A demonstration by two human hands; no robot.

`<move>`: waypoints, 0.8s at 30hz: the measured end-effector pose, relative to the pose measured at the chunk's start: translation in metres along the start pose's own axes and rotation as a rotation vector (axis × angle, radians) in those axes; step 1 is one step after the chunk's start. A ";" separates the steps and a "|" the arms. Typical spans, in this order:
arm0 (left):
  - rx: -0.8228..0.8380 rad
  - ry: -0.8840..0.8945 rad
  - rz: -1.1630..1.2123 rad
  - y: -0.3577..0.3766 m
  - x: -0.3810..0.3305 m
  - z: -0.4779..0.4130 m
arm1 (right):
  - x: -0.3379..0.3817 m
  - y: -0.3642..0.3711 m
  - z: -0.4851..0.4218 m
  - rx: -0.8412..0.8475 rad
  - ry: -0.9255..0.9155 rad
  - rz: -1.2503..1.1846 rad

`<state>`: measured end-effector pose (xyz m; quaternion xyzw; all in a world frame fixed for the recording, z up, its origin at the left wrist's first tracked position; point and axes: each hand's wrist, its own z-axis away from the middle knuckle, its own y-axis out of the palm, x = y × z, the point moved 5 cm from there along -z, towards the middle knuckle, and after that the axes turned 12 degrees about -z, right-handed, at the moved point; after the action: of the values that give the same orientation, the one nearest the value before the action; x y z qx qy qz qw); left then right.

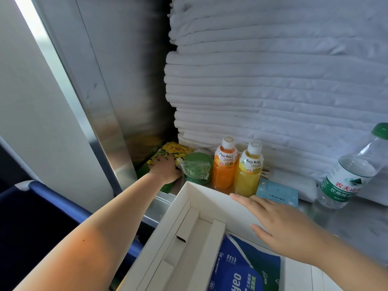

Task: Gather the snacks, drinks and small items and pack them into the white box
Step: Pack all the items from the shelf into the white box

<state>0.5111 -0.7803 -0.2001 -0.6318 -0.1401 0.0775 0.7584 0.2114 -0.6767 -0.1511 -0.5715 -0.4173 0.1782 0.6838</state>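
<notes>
A linen storeroom, likely hotel housekeeping: folded white linens [273,80] stacked high on a steel counter [336,217], metal wall [130,70] left of the linens.

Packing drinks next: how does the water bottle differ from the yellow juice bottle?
The water bottle is clear, green-capped; the yellow juice bottle is white-capped. The water bottle looks taller and tilted, the yellow juice bottle upright. Both sit outside the white box.
</notes>
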 end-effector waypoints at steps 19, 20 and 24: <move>-0.300 0.087 0.174 -0.012 -0.003 0.011 | 0.002 -0.001 0.000 0.016 0.001 0.001; -0.315 0.092 0.183 -0.013 -0.003 0.012 | 0.002 -0.001 0.000 0.017 0.000 0.000; -0.353 0.098 0.221 -0.016 -0.001 0.016 | 0.002 -0.002 0.000 0.015 0.004 -0.004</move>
<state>0.5042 -0.7681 -0.1822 -0.7694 -0.0443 0.1035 0.6287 0.2126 -0.6757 -0.1489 -0.5661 -0.4157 0.1787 0.6891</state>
